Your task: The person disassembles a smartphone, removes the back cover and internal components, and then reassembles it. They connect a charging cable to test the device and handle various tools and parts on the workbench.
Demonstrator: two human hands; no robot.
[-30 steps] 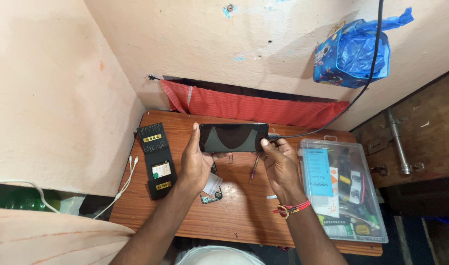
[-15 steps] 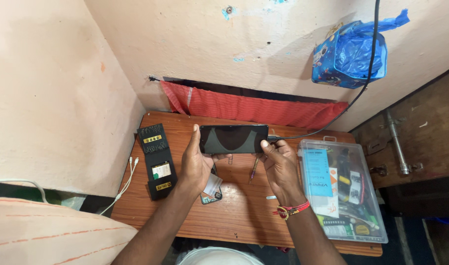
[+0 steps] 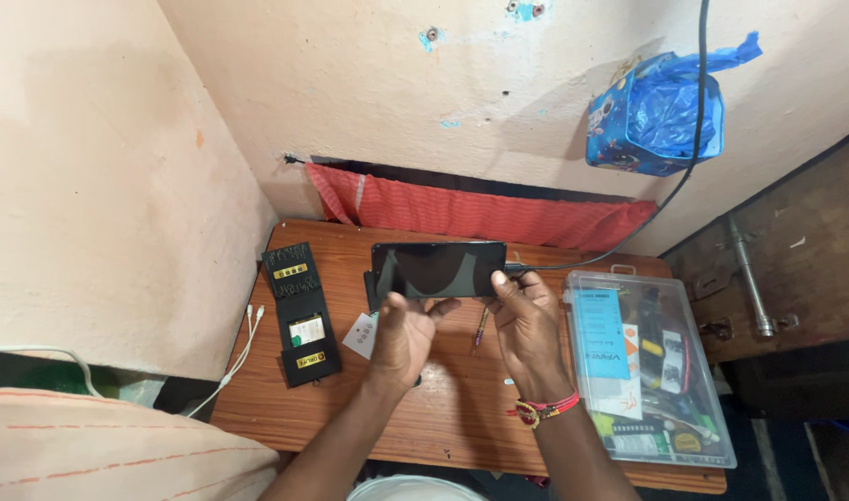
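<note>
Both hands held up a dark smartphone point(image 3: 438, 269) over the bench point(image 3: 443, 417). The left hand point(image 3: 401, 334) gripped its bottom edge. The right hand point(image 3: 527, 320) pinched its end, perhaps at the plugged cable point(image 3: 573, 264). Next, a steady pull seemed needed.

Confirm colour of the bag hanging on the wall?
Blue plastic bag, clearest in the head view, upper right.

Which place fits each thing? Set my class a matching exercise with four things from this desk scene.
Things:
1. phone
2. clear box
3. blue bag
4. white cable

Places:
A. on the wall
B. right end of the desk
C. over the desk's left edge
D. held in both hands

Pairs: 1-D, 2-B, 3-A, 4-C
</note>
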